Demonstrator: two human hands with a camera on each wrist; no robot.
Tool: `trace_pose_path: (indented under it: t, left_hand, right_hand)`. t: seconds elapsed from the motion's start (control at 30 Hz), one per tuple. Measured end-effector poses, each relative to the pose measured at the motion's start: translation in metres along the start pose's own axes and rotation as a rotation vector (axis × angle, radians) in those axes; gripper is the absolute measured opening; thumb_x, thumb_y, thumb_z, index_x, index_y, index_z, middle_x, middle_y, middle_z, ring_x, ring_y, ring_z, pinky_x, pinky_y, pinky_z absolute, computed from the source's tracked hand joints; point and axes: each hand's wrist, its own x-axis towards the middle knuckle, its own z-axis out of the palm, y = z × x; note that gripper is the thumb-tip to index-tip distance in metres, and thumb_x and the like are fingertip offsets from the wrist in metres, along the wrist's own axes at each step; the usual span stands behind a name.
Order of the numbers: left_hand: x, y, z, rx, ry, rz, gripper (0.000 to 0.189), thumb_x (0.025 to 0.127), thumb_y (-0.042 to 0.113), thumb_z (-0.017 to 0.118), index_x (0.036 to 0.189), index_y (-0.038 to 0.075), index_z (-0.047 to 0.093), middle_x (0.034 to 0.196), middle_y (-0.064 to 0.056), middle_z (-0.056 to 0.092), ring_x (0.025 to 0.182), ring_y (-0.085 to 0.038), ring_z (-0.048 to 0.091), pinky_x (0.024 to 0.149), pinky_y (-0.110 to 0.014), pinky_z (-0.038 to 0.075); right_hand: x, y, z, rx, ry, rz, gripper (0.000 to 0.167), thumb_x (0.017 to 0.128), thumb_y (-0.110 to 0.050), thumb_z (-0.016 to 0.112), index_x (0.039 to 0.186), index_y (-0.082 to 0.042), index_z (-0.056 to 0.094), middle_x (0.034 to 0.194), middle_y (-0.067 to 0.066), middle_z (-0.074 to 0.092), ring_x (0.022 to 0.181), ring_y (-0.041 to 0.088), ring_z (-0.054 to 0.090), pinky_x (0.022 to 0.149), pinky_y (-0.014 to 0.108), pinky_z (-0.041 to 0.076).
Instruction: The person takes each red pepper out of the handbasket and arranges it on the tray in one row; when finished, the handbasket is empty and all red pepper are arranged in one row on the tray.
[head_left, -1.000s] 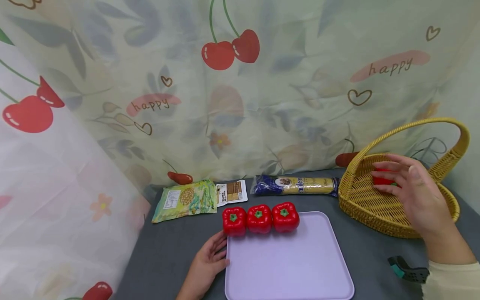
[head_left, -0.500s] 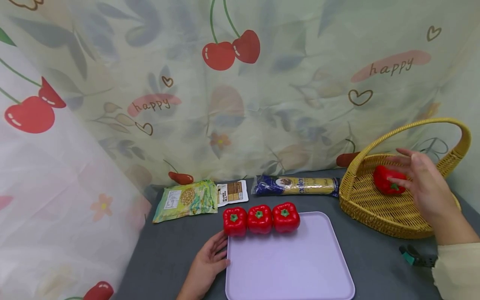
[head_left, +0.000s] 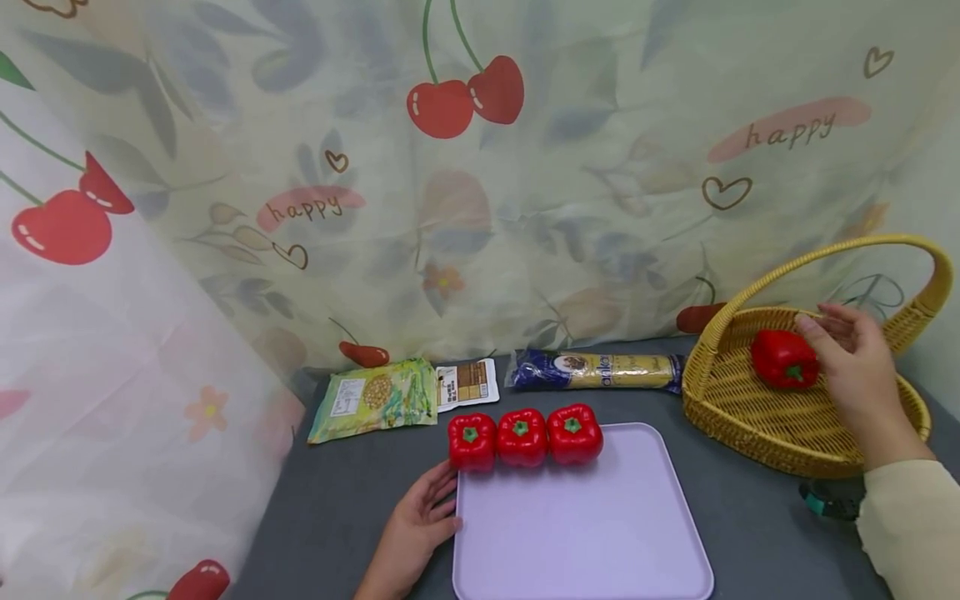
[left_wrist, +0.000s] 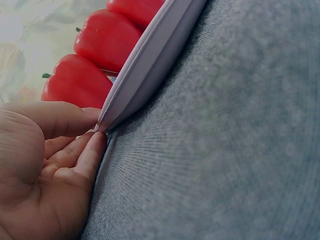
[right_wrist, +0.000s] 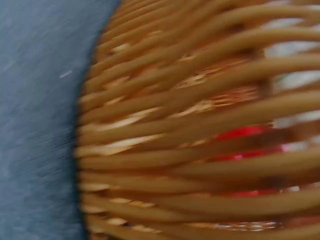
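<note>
My left hand [head_left: 414, 529] pinches the left rim of a lilac tray [head_left: 585, 533]. In the left wrist view the thumb lies on top of the rim and the fingertips are beneath it. Three red bell peppers [head_left: 522, 437] form a row along the tray's far edge, stems facing me. A single red bell pepper [head_left: 785, 360] lies on its side in the yellow wicker basket [head_left: 757, 433]. Just right of it, inside the basket, is my right hand [head_left: 862, 375], loosely bent, thumb near the pepper; whether they touch, I cannot tell. The basket's weave [right_wrist: 175, 140] fills the right wrist view.
Along the back lie a green-yellow bag [head_left: 375, 400], a small brown-white packet [head_left: 468, 383] and a long blue-and-yellow pasta pack [head_left: 600, 371]. The basket's tall handle [head_left: 840, 242] arches over it. A black and teal strap [head_left: 828, 500] lies in front of the basket.
My right hand has drawn back rightward from the pepper in the basket, so more of the pepper shows, and its fingers have turned away. The left hand and tray stay put.
</note>
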Motion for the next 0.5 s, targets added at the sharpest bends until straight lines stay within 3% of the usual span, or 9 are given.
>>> trace_pose_path:
  t: [0.13,0.23,0.33,0.5]
  left_hand:
    - [0.001,0.000,0.001,0.015,0.001,-0.007,0.083,0.089,-0.017,0.072,0.164,-0.009,0.035,0.165,-0.030,0.041,0.151,-0.046,0.040,0.113,-0.040,0.050]
    - [0.001,0.000,0.001,0.022,0.008,-0.021,0.083,0.090,-0.017,0.072,0.164,-0.008,0.036,0.165,-0.029,0.041,0.151,-0.045,0.041,0.112,-0.039,0.050]
    - [0.002,0.001,0.001,0.022,0.012,-0.029,0.083,0.090,-0.017,0.072,0.164,-0.007,0.037,0.165,-0.029,0.042,0.152,-0.044,0.041,0.112,-0.038,0.050]
    - [0.002,0.001,0.001,0.028,0.016,-0.026,0.083,0.089,-0.017,0.072,0.164,-0.008,0.037,0.164,-0.029,0.042,0.151,-0.045,0.041,0.112,-0.038,0.050]
  right_hand:
    - [0.003,0.007,0.001,-0.064,0.021,0.106,0.083,0.108,-0.055,0.061,0.172,-0.012,0.029,0.152,0.009,0.044,0.141,0.036,0.038,0.093,0.026,0.042]
    - [0.008,0.010,0.002,-0.126,-0.025,0.145,0.095,0.106,-0.059,0.060,0.172,-0.002,0.020,0.167,0.028,0.030,0.149,0.050,0.030,0.113,0.051,0.044]
    - [0.012,0.014,0.001,-0.203,-0.086,0.166,0.104,0.106,-0.059,0.059,0.169,0.009,0.010,0.169,0.040,0.017,0.150,0.062,0.024,0.117,0.074,0.031]
    - [0.017,0.022,0.002,-0.293,-0.132,0.178,0.112,0.105,-0.056,0.063,0.162,0.020,0.005,0.161,0.050,0.016,0.142,0.067,0.027,0.110,0.080,0.036]
